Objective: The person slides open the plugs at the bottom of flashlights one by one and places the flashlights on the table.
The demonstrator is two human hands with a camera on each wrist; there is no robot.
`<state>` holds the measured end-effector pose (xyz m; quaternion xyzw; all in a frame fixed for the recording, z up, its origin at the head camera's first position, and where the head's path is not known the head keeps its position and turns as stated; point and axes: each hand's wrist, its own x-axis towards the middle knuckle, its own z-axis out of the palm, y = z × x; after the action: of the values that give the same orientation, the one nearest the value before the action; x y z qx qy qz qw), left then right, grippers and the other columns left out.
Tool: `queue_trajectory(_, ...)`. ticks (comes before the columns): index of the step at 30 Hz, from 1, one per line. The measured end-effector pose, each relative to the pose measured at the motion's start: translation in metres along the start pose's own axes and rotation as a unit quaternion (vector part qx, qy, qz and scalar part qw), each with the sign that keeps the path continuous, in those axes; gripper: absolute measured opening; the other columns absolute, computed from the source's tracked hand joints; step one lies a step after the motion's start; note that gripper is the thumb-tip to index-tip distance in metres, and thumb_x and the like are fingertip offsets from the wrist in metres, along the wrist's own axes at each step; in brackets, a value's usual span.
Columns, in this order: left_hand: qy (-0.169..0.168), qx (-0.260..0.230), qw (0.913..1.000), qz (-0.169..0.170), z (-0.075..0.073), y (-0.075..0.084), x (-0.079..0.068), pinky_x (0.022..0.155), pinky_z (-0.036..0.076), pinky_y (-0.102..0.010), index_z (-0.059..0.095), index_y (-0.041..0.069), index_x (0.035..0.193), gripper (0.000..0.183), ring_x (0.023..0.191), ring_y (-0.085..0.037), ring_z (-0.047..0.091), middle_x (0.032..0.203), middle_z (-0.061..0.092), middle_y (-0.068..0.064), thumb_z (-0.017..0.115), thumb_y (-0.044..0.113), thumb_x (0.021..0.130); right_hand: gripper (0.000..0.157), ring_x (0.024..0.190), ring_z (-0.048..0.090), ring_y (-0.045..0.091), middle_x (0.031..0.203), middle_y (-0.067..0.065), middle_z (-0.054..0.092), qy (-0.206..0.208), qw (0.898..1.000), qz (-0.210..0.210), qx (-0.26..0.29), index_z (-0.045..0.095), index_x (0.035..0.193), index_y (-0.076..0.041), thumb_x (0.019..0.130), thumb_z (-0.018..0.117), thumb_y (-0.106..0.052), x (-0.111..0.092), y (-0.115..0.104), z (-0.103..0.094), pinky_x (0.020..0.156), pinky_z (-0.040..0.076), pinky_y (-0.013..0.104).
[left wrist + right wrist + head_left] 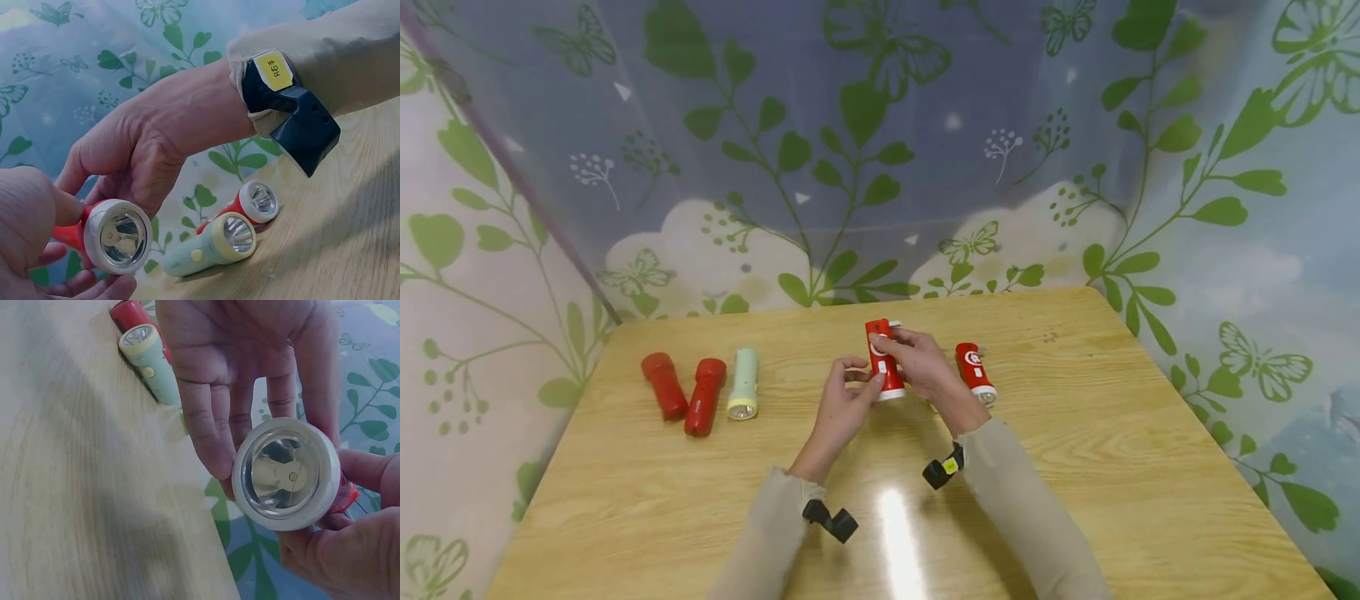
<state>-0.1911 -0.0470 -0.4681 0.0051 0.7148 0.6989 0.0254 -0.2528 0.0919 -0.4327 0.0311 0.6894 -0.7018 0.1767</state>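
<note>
Left hand and right hand share one grip, pinching a red torch between thumbs and fingers. The torch is up over the far part of the wooden table, near the middle. It looks light, hard and smooth, so it might slip. Its red body seems the best bit to hold. Its white rim goes round a clear front that may crack if dropped. The little tab at its far end could bend.

Beige sleeves with black wrist cameras (the right one bears a lettered yellow label).
</note>
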Motion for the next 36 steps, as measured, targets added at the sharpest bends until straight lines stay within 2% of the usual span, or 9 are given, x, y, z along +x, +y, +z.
queue_trajectory(11,-0.025,0.055,0.9979,-0.022,0.002,-0.009,0.001,0.091,0.058,-0.049,0.043,0.006,0.133,0.049,0.105,-0.032,0.068,0.125,0.061,-0.022,0.070,0.024,0.097,0.047,0.105,0.062,0.019,0.132,0.014,0.060,0.020,1.000,0.018,0.000,0.055,0.141,-0.005,0.101,0.063,-0.030,0.010,0.016,-0.001,0.082,0.058,0.028)
queue_trajectory(16,-0.018,0.077,0.9965,-0.025,0.005,-0.013,0.002,0.087,0.059,-0.041,0.045,0.007,0.133,0.048,0.107,-0.031,0.068,0.123,0.064,-0.021,0.070,0.025,0.096,0.048,0.104,0.061,0.019,0.130,0.014,0.061,0.023,0.999,0.019,-0.018,0.054,0.143,-0.003,0.102,0.061,-0.027,0.008,0.018,-0.001,0.080,0.056,0.026)
queue_trajectory(20,-0.008,0.089,0.9957,-0.024,0.008,-0.016,0.004,0.084,0.060,-0.036,0.046,0.007,0.134,0.048,0.107,-0.031,0.069,0.120,0.066,-0.020,0.070,0.024,0.095,0.045,0.100,0.061,0.020,0.129,0.020,0.062,0.024,0.999,0.009,-0.030,0.055,0.141,-0.001,0.102,0.061,-0.023,0.005,0.020,0.000,0.078,0.055,0.026)
queue_trajectory(23,0.001,0.094,0.9954,-0.020,0.010,-0.019,0.005,0.084,0.060,-0.036,0.048,0.007,0.134,0.049,0.105,-0.030,0.069,0.119,0.067,-0.020,0.071,0.025,0.095,0.045,0.106,0.061,0.023,0.134,0.021,0.060,0.021,0.999,0.008,-0.040,0.053,0.140,0.001,0.101,0.061,-0.020,0.002,0.020,0.001,0.082,0.054,0.027)
queue_trajectory(30,0.013,0.103,0.9943,-0.021,0.015,-0.023,0.004,0.083,0.060,-0.036,0.051,0.007,0.134,0.049,0.103,-0.029,0.071,0.119,0.069,-0.019,0.070,0.029,0.095,0.053,0.118,0.057,0.024,0.138,0.018,0.058,0.022,0.997,-0.002,-0.072,0.046,0.145,0.002,0.099,0.063,-0.018,-0.008,0.021,0.001,0.101,0.050,0.036)
queue_trajectory(36,0.026,0.117,0.9927,-0.014,0.016,-0.025,0.006,0.080,0.060,-0.035,0.052,0.006,0.135,0.045,0.102,-0.029,0.071,0.118,0.069,-0.021,0.066,0.026,0.097,0.055,0.120,0.056,0.025,0.139,0.021,0.057,0.028,0.996,-0.003,-0.079,0.046,0.145,0.005,0.099,0.064,-0.019,-0.011,0.025,0.000,0.105,0.048,0.039)
